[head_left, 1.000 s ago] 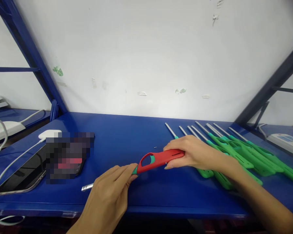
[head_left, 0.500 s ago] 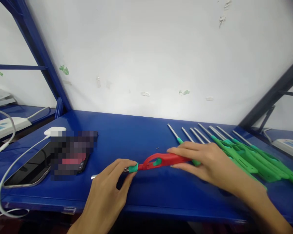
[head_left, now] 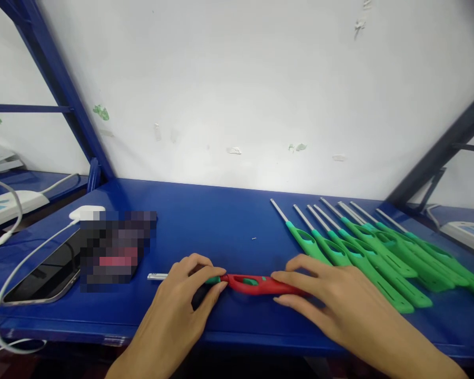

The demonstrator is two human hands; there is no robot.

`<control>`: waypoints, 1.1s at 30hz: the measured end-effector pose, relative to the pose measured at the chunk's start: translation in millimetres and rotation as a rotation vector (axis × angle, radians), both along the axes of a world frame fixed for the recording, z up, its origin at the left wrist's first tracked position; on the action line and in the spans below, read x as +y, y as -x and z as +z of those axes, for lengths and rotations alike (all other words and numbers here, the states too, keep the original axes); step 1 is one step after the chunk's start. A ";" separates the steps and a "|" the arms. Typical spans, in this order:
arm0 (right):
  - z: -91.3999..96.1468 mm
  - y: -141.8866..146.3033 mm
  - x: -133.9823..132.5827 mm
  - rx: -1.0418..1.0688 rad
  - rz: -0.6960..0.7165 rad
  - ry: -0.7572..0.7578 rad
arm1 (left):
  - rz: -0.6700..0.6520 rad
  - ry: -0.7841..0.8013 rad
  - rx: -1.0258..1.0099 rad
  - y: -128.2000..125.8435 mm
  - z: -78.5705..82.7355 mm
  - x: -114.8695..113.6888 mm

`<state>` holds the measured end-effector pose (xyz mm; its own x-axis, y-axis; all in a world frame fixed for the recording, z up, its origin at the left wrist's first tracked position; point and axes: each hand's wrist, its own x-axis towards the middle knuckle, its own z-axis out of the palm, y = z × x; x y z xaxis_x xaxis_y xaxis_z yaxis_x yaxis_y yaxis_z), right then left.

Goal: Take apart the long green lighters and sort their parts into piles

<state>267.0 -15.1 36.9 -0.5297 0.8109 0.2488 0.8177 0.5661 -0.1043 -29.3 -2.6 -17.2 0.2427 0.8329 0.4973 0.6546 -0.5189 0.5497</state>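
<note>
A red gas lighter [head_left: 268, 286] with a long metal nozzle lies crosswise low over the blue shelf, between both hands. My left hand [head_left: 181, 300] pinches it at the green collar, where the nozzle meets the red body; the silver tip pokes out left of the fingers. My right hand [head_left: 332, 295] has its thumb and fingers around the red handle, whose end is hidden under the palm. A green trigger shows inside the handle's loop. Right of this, several green lighters [head_left: 355, 258] lie side by side, nozzles pointing away from me.
On the left are a dark phone [head_left: 43, 273], a second pixelated phone [head_left: 118, 252], a white charger [head_left: 87, 212] and its cable. A tiny metal pin [head_left: 254, 238] lies mid-shelf [head_left: 205, 221]. Blue posts flank the white wall [head_left: 237, 95]; power strips [head_left: 16, 202] sit beyond them.
The red lighter has turned level and dropped slightly in view, its nozzle seated closer to the body. My right hand has moved down, exposing more of the green lighters.
</note>
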 end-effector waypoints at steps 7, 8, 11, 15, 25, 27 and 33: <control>10.1 -10.0 -36.7 0.440 -0.011 -0.118 | -0.018 -0.007 0.000 0.4 1.5 1.6; 9.4 -12.7 -40.8 0.499 -0.016 -0.078 | -0.014 -0.010 0.010 0.4 1.2 1.7; 5.2 -16.3 -39.7 0.627 0.006 0.088 | 0.002 -0.006 0.046 0.2 -0.2 1.2; -3.3 -12.3 -11.7 0.738 0.106 0.113 | -0.003 -0.004 0.074 -0.7 -1.0 0.7; -5.0 -10.2 15.9 0.568 0.154 0.289 | -0.027 0.049 0.066 0.9 -1.7 3.3; -7.6 -14.8 19.3 0.453 0.087 0.269 | -0.034 0.052 0.065 0.9 -0.4 3.1; -21.8 -35.6 32.0 0.203 0.013 0.127 | -0.042 0.067 0.056 0.9 -0.3 2.0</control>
<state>302.5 17.0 15.1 -0.4896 0.8360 0.2476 0.7657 0.5481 -0.3366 -30.2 -0.6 -17.5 0.3038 0.8524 0.4256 0.6640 -0.5098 0.5470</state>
